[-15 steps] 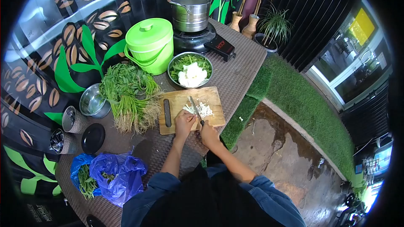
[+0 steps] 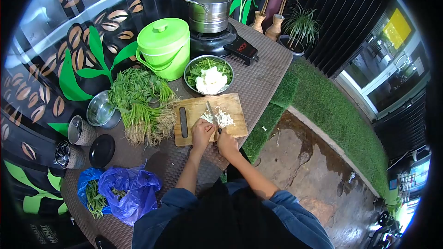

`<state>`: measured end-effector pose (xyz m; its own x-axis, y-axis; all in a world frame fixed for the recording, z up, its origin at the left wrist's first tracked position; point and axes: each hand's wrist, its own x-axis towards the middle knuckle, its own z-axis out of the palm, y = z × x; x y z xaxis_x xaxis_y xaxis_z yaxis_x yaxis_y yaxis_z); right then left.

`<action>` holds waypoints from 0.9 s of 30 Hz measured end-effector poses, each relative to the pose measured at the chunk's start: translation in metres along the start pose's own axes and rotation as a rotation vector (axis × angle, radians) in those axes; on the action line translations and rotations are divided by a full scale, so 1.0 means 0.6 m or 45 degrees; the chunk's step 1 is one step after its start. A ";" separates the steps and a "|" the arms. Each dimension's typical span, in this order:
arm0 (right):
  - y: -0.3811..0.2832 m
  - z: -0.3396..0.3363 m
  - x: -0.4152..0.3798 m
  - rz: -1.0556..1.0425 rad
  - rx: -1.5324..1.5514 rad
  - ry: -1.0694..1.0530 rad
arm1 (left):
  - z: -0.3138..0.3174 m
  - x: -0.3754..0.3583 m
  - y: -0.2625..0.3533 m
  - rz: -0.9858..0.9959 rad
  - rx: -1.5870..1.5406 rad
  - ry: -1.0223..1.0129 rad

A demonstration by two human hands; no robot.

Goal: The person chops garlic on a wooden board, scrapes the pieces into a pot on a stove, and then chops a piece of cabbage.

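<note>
A wooden cutting board (image 2: 234, 103) lies in front of me with a small heap of finely chopped white pieces (image 2: 225, 119) on it. My right hand (image 2: 227, 144) is closed around the handle of a knife (image 2: 211, 109), whose blade points away from me across the board, left of most of the pieces. Just left of the blade, my left hand (image 2: 202, 133) rests on the board's near part with its fingers bunched together. Whatever those fingers pinch is too small and covered to make out.
Beyond the board stands a metal bowl (image 2: 188, 85) of greens with a white item on top. A lidded green bucket (image 2: 161, 48), a steel pot (image 2: 210, 16) on a burner, bundled leafy greens (image 2: 140, 97) and blue plastic bags (image 2: 134, 191) share the table (image 2: 258, 64).
My right hand and the knife have shifted slightly up and to the left, closer to my left hand. The bucket, bowl and pot sit slightly higher in view.
</note>
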<state>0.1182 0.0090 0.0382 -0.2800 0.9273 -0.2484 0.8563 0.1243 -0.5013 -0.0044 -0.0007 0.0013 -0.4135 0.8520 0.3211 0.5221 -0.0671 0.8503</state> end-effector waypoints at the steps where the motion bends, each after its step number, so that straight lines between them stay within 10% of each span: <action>1: 0.002 -0.002 0.000 0.006 0.005 -0.003 | 0.002 -0.001 -0.004 0.016 0.003 0.008; 27: 0.012 -0.011 -0.008 0.001 -0.007 -0.075 | -0.008 0.008 -0.014 0.010 -0.060 -0.036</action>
<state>0.1283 0.0080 0.0410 -0.3042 0.9050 -0.2974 0.8588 0.1253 -0.4968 -0.0141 0.0013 -0.0024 -0.3878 0.8656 0.3168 0.4895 -0.0978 0.8665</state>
